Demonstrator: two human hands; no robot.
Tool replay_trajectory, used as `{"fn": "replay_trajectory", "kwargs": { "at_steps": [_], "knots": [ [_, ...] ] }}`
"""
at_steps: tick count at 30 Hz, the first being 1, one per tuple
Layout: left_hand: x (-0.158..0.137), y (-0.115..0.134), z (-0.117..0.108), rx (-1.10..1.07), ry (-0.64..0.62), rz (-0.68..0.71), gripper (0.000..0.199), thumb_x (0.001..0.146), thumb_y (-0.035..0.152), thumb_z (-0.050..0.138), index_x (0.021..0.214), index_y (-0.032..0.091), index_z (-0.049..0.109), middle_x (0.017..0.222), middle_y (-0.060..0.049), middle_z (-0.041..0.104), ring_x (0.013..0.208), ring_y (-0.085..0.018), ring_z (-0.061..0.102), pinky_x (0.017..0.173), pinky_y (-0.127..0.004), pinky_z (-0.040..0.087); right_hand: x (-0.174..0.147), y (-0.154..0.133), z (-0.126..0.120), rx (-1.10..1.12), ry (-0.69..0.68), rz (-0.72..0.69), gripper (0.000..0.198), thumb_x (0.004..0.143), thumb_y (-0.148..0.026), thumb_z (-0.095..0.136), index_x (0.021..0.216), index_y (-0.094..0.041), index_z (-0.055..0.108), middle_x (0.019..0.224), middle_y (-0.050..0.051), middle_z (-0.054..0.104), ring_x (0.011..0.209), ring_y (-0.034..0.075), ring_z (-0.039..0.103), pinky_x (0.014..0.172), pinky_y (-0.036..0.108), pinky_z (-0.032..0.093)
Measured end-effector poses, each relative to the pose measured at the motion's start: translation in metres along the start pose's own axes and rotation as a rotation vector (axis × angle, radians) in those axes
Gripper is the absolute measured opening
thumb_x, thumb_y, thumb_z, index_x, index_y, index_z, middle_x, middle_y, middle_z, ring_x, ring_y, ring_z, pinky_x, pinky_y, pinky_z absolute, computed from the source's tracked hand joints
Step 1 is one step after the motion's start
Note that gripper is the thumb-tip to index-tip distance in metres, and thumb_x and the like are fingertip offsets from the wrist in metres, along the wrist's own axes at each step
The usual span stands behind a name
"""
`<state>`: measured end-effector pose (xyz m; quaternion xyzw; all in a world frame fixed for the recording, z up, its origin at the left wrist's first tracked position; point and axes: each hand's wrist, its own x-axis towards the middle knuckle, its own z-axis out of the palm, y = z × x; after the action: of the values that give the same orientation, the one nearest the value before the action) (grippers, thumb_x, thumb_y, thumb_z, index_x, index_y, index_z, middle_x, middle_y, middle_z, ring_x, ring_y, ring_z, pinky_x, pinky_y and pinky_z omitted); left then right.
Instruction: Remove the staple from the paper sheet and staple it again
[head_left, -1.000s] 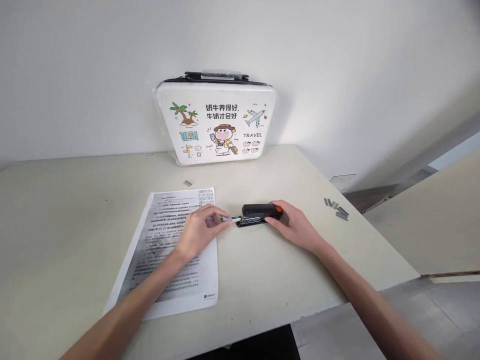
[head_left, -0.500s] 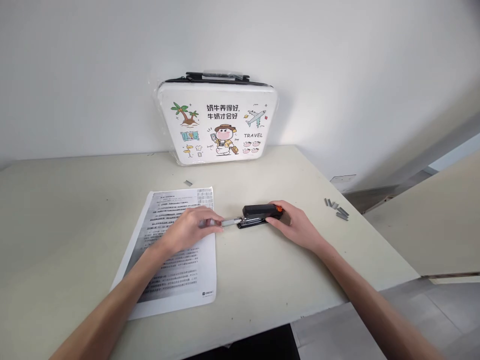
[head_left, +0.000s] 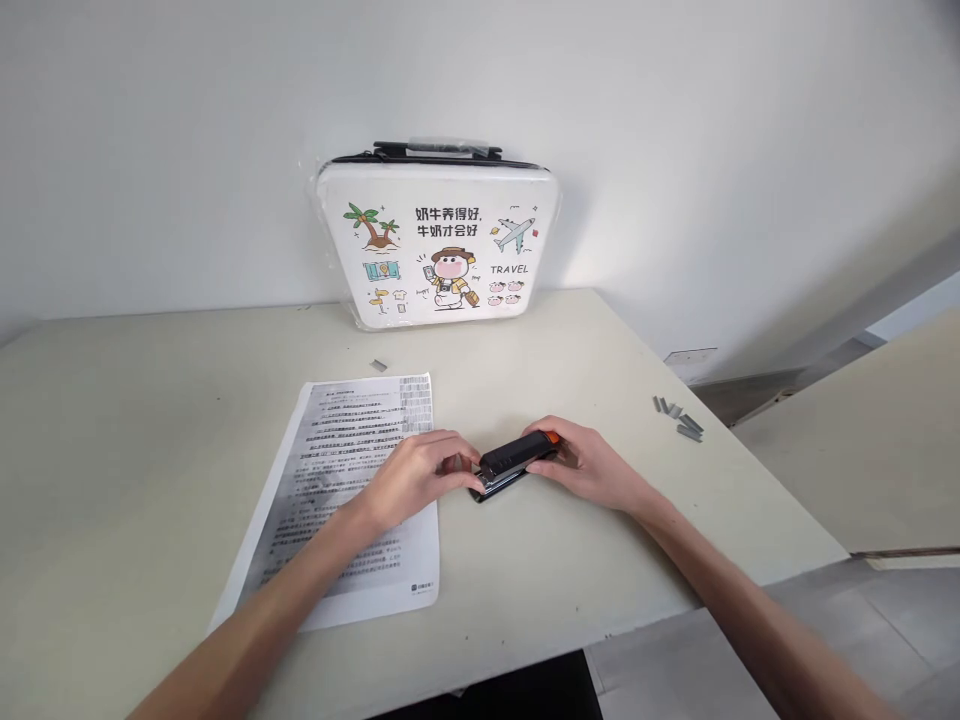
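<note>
A black stapler (head_left: 514, 456) with an orange part at its rear lies slanted on the table, right of the printed sheet. My right hand (head_left: 589, 465) is closed round its rear end, thumb on the near side. At the front end, my left hand (head_left: 427, 475) pinches the tip of the stapler's metal staple tray, which is now almost wholly inside the body; the fingertips hide part of it. My left wrist and forearm lie over the printed sheet (head_left: 352, 590).
Several strips of staples (head_left: 691, 428) lie near the right edge of the table (head_left: 150, 420), and one short strip (head_left: 379, 365) lies behind the sheet. A white case (head_left: 450, 310) with cartoon prints leans against the wall at the back.
The metal tray that stuck out of the stapler's front has slid into the body, my left hand moving right with it. The stapler has turned, its front end coming nearer to me.
</note>
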<state>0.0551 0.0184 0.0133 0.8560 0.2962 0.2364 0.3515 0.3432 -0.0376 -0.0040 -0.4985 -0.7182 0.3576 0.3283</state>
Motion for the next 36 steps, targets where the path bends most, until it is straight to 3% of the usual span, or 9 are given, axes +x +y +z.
{"fn": "replay_trajectory", "kwargs": {
  "at_steps": [10,14,17,20,23,27,29,32,36],
  "knots": [
    [0.001,0.0,0.002,0.066,0.012,-0.016,0.031,0.095,0.053,0.072,0.093,0.023,0.073,0.087,-0.003,0.071,0.075,-0.017,0.064,0.071,-0.029,0.05,0.0,0.0,0.003,-0.001,0.005,0.014,0.029,0.094,-0.049,0.068,0.113,-0.027,0.065,0.099,0.004,0.071,0.082,0.021,0.062,0.069,0.034,0.053],
    [-0.012,-0.003,-0.017,0.25,0.033,0.053,0.032,0.095,0.05,0.074,0.116,0.025,0.07,0.115,-0.006,0.072,0.106,-0.025,0.067,0.095,-0.039,0.053,0.0,-0.002,0.004,0.001,0.034,0.039,0.028,0.092,-0.049,0.07,0.109,-0.027,0.067,0.099,0.004,0.072,0.082,0.021,0.062,0.068,0.034,0.053],
    [-0.046,-0.005,-0.036,0.39,0.051,0.002,0.04,0.099,0.047,0.069,0.134,0.03,0.064,0.143,-0.008,0.063,0.135,-0.03,0.056,0.115,-0.05,0.045,-0.001,-0.004,0.005,-0.007,0.045,0.038,0.027,0.092,-0.049,0.07,0.108,-0.027,0.067,0.097,0.004,0.072,0.083,0.022,0.063,0.07,0.035,0.055],
    [-0.096,0.001,-0.045,0.482,-0.045,-0.08,0.059,0.098,0.05,0.067,0.153,0.036,0.051,0.166,-0.005,0.045,0.154,-0.034,0.038,0.123,-0.056,0.037,-0.002,-0.007,0.004,-0.026,0.054,0.04,0.025,0.091,-0.048,0.07,0.106,-0.028,0.068,0.096,0.003,0.072,0.084,0.022,0.064,0.072,0.036,0.055],
    [-0.143,0.015,-0.037,0.543,-0.17,-0.116,0.1,0.086,0.061,0.076,0.169,0.039,0.024,0.174,-0.005,0.026,0.16,-0.041,0.024,0.124,-0.062,0.035,-0.003,-0.008,0.005,-0.037,0.059,0.045,0.024,0.091,-0.047,0.071,0.106,-0.028,0.068,0.097,0.002,0.073,0.083,0.022,0.064,0.072,0.036,0.055],
    [-0.179,0.039,-0.015,0.59,-0.195,-0.112,0.117,0.082,0.064,0.079,0.171,0.035,0.009,0.175,-0.007,0.017,0.16,-0.046,0.018,0.12,-0.067,0.038,-0.004,-0.007,0.006,-0.039,0.069,0.046,0.024,0.09,-0.045,0.072,0.106,-0.028,0.068,0.098,0.002,0.073,0.083,0.022,0.064,0.073,0.036,0.054],
    [-0.187,0.05,-0.007,0.611,-0.193,-0.086,0.107,0.089,0.059,0.074,0.171,0.035,0.01,0.174,-0.005,0.019,0.16,-0.044,0.017,0.119,-0.067,0.04,-0.005,-0.007,0.005,-0.042,0.068,0.046,0.025,0.09,-0.045,0.072,0.107,-0.027,0.068,0.099,0.002,0.073,0.084,0.022,0.065,0.074,0.036,0.054],
    [-0.19,0.063,-0.002,0.631,-0.197,-0.026,0.075,0.106,0.034,0.053,0.17,0.036,0.014,0.173,0.0,0.024,0.16,-0.037,0.018,0.122,-0.063,0.036,-0.005,-0.008,0.005,-0.052,0.071,0.048,0.027,0.089,-0.046,0.072,0.107,-0.027,0.068,0.099,0.002,0.074,0.085,0.022,0.066,0.074,0.035,0.054],
    [-0.184,0.073,0.001,0.601,-0.158,-0.018,0.068,0.109,0.022,0.04,0.171,0.034,0.012,0.173,0.001,0.026,0.159,-0.03,0.024,0.125,-0.055,0.032,-0.005,-0.008,0.004,-0.067,0.077,0.045,0.028,0.089,-0.047,0.073,0.108,-0.027,0.068,0.099,0.002,0.074,0.085,0.022,0.066,0.073,0.034,0.054]
  ]
}}
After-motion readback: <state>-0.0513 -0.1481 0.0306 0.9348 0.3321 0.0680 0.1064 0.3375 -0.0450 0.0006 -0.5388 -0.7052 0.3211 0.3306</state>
